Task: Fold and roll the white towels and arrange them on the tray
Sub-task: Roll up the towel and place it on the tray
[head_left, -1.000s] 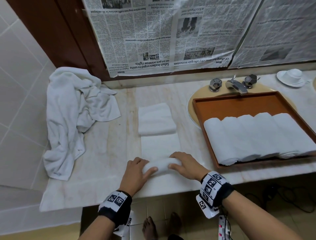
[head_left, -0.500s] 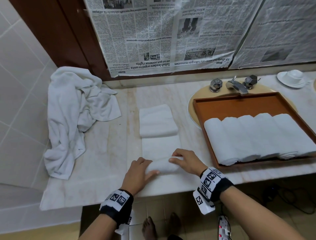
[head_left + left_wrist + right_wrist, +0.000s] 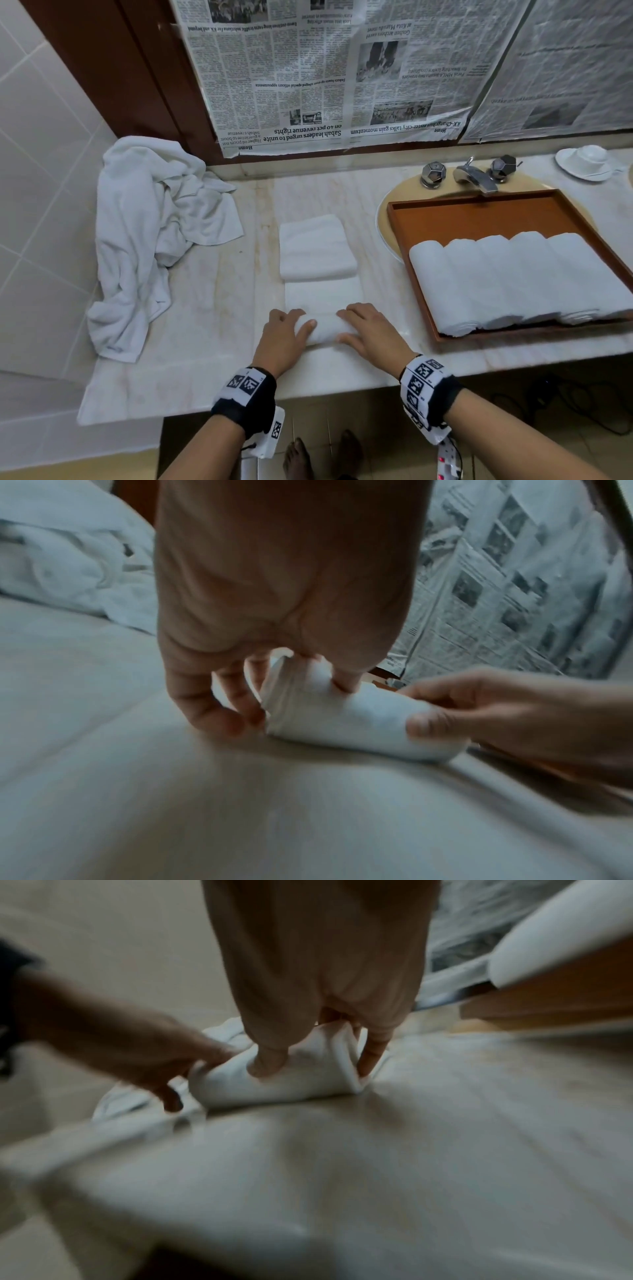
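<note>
While hands roll, folded towel (image 3: 317, 247) just beyond, tray (image 3: 486, 214) right.

— What does the person wear?
— A black band (image 3: 245, 401) on the left wrist, with a white panel of square black-and-white markers. A white tag with another marker hangs below it.
— And the right?
— The same kind of band (image 3: 428, 387), with more marker squares across its white panel. The forearms are bare, with no sleeves. The feet (image 3: 298, 457) are bare too.
</note>
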`<control>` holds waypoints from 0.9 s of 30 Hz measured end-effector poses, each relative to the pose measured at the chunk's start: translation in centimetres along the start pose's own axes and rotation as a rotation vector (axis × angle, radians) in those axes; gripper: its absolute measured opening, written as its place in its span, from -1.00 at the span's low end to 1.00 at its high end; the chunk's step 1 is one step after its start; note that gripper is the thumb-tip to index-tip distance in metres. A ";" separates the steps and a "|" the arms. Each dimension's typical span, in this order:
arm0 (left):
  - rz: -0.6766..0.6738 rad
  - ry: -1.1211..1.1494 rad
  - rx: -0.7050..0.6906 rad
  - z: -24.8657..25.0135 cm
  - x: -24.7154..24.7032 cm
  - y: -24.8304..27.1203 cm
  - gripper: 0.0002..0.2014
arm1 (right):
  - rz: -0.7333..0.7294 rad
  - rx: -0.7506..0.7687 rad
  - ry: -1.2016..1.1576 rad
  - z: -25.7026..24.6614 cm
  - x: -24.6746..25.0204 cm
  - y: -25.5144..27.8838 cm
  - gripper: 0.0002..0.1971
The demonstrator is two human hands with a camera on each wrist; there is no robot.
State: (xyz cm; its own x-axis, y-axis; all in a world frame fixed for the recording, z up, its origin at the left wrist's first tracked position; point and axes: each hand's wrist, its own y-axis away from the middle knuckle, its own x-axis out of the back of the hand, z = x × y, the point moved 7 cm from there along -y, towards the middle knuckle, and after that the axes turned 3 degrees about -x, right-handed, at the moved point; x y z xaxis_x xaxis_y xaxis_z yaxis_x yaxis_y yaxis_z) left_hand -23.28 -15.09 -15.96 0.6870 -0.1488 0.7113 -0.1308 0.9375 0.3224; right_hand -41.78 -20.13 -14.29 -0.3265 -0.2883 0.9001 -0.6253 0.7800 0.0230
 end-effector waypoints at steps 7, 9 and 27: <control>0.061 -0.182 -0.307 1.5 -1.1 1.5 -0.35 | -0.119 -0.159 -0.223 0.9 0.5 -1.2 -0.51; 0.044 -0.228 -0.331 1.2 -1.2 1.6 -0.27 | -0.130 -0.203 -0.281 1.1 0.4 -0.7 -0.53; -0.040 -0.127 -0.367 1.5 -1.6 2.5 -0.44 | -0.281 -0.212 -0.321 1.4 0.4 1.1 -0.53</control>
State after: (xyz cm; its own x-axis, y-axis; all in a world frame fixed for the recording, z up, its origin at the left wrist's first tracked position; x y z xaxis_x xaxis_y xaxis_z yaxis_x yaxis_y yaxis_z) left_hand -25.78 -13.01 -15.35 0.5894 -0.2040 0.7816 0.1747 0.9769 0.1232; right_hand -43.62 -20.19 -14.54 -0.3890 -0.6355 0.6670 -0.5735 0.7337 0.3646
